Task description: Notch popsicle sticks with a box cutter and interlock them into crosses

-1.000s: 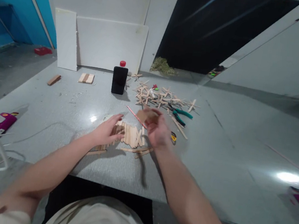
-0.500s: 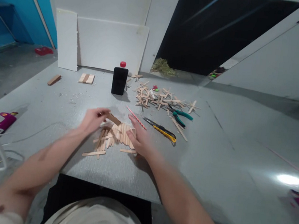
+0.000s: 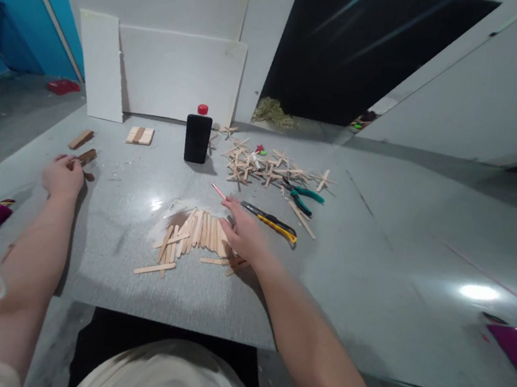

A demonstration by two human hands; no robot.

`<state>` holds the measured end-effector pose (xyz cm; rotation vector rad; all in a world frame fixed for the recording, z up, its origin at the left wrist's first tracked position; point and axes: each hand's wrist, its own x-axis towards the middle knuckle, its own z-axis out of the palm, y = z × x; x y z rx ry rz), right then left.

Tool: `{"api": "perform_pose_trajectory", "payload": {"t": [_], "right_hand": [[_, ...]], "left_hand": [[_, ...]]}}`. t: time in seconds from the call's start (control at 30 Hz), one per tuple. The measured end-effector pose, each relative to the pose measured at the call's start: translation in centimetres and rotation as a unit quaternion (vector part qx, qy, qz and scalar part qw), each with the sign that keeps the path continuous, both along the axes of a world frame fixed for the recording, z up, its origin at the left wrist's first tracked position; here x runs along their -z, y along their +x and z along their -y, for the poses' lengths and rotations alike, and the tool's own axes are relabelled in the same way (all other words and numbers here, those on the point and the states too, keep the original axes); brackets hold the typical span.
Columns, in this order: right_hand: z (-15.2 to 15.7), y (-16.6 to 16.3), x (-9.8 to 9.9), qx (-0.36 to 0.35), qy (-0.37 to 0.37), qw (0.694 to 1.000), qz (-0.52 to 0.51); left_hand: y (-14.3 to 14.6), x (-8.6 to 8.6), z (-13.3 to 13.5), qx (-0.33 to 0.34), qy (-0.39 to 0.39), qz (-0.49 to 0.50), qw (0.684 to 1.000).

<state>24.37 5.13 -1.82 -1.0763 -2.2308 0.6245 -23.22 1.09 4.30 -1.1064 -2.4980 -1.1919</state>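
L hand (image 3: pixel 64 177) out nr the surface's left edge, arm reaching fwd over the near-left corner, palm down. Fingers bent, thumb & fingertips pinching the near end of a brown strip (image 3: pixel 87 156); strip's free end points away, toward the far edge, just beside a brown block (image 3: pixel 81 139).

R hand (image 3: pixel 244 230) low, forearm slanting in over the near edge from the right. Fingers extended, close together, thumb apart from them. Thumb tip at the right end of the row of wooden sticks (image 3: pixel 206 231); touching or just above, can't tell. Row lies side by side nr the middle of the surface's near edge, left of R hand, well apart from L hand. R fingertips nr the pencil (image 3: pixel 218 191); cutter (image 3: pixel 274 222) just beyond the hand, pliers (image 3: pixel 303 196) further toward the far edge.
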Motion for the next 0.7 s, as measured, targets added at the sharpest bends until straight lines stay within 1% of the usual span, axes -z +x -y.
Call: {"api": "perform_pose_trajectory", "payload": {"t": [0.07, 0.13, 0.17, 0.23, 0.27, 0.33, 0.4, 0.43, 0.5, 0.57, 0.63, 0.7], "right_hand": [[-0.5, 0.8, -0.7, 0.007, -0.007, 1.0, 0.018], [-0.9, 1.8, -1.6, 0.005, -0.022, 0.999, 0.045], [-0.9, 2.4, -2.2, -0.004, -0.032, 0.998, 0.06], [-1.0, 3.7, -3.5, -0.042, -0.053, 0.993, 0.093], [-0.9, 4.3, -4.0, -0.069, -0.066, 0.989, 0.111], [-0.8, 5.4, -4.9, -0.11, -0.095, 0.979, 0.146], [-0.6, 6.1, -5.4, -0.131, -0.127, 0.966, 0.183], [-0.6, 6.2, -5.5, -0.134, -0.141, 0.96, 0.2], [-0.5, 6.3, -5.4, -0.13, -0.163, 0.95, 0.233], [-0.4, 6.0, -5.1, -0.122, -0.173, 0.942, 0.26], [-0.1, 5.6, -4.9, -0.124, -0.177, 0.936, 0.279], [0.2, 5.2, -4.9, -0.129, -0.173, 0.933, 0.287]], "left_hand": [[0.6, -0.2, 0.0, 0.019, -0.001, -0.035, 0.999], [1.7, -0.8, -0.1, 0.052, -0.019, -0.06, 0.997], [2.4, -1.2, -0.2, 0.077, -0.037, -0.066, 0.994], [4.3, -1.9, -0.2, 0.156, -0.1, -0.066, 0.98], [5.5, -2.1, 0.1, 0.208, -0.144, -0.061, 0.965], [8.7, -2.3, 1.1, 0.313, -0.239, -0.046, 0.918], [12.4, -2.0, 2.8, 0.391, -0.301, -0.047, 0.868], [14.3, -1.7, 3.8, 0.418, -0.322, -0.056, 0.848], [17.9, -0.9, 5.7, 0.435, -0.346, -0.083, 0.827], [20.5, -0.1, 7.2, 0.419, -0.355, -0.111, 0.828], [22.0, 0.6, 8.0, 0.409, -0.364, -0.126, 0.827], [22.5, 1.0, 8.2, 0.4, -0.374, -0.135, 0.825]]}}
